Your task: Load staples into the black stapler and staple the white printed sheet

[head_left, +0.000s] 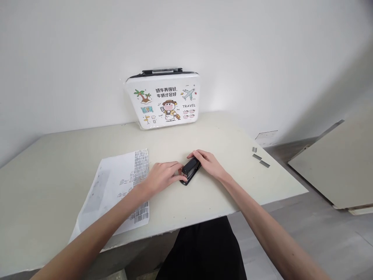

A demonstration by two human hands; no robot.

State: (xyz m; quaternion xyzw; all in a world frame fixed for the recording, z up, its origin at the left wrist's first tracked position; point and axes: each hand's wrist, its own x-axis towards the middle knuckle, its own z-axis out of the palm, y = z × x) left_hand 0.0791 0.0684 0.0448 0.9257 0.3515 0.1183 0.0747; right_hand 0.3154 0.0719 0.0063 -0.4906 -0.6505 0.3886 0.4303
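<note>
A black stapler (190, 168) lies at a slant on the pale table, between my two hands. The fingers of my left hand (164, 175) pinch its near end, close to the metal part at the front. My right hand (208, 162) is closed over its far end, thumb and fingers wrapped on the black top. Left of the stapler lies a stack of printed paper sheets (116, 182), partly covered by my left forearm. Several strips of staples (257, 156) rest near the table's right edge.
Against the wall at the back stands a white case (166, 102) with cartoon prints and a black handle. The table (221, 202) ends at a front edge above my lap. A pale board (338, 163) stands on the floor to the right.
</note>
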